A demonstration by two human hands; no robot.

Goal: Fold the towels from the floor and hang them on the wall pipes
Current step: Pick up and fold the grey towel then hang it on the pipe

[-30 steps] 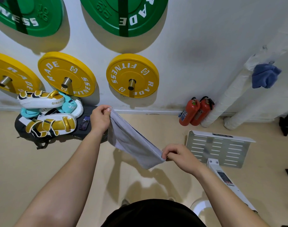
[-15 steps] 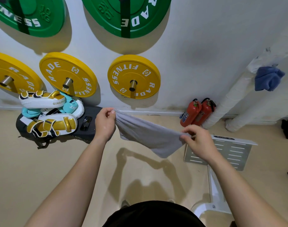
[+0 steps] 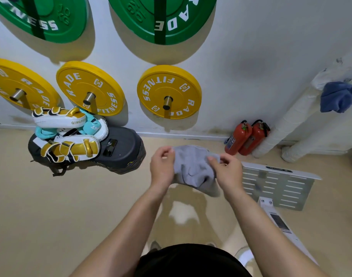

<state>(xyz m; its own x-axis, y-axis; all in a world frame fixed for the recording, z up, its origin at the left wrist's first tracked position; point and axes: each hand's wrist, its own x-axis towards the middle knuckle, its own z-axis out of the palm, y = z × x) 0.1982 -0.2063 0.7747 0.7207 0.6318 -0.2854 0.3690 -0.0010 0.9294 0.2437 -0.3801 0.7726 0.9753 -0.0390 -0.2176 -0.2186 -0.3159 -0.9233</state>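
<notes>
Mid-frame, above the floor point(image 3: 51, 216): grey towel point(image 3: 193, 168) held up between both hands; left hand point(image 3: 163, 166) grips its left edge with curled fingers; right hand point(image 3: 227, 170) pinches the upper right edge; hands near each other, so the cloth is bunched and slack. Long axis runs left to right between the hands, roughly parallel to the wall point(image 3: 251, 47); a loose fold sags toward the floor below the right hand. Open room: bare floor to the left and under the forearms; upper left, a pile of gold-and-white pads point(image 3: 67, 136) sits on a dark bag point(image 3: 127, 154) against the wall; on the right, a slotted metal plate point(image 3: 277, 186) lies on the floor just beside the right forearm. Two red extinguishers point(image 3: 245, 136) stand at the wall base, right of the grey towel; white pipes point(image 3: 287, 124) slant up the wall just beside them; blue towel point(image 3: 337, 96) draped on the upper pipe, well apart from the hands. Yellow discs point(image 3: 169, 90) and green discs point(image 3: 163, 17) hang on the wall above.
</notes>
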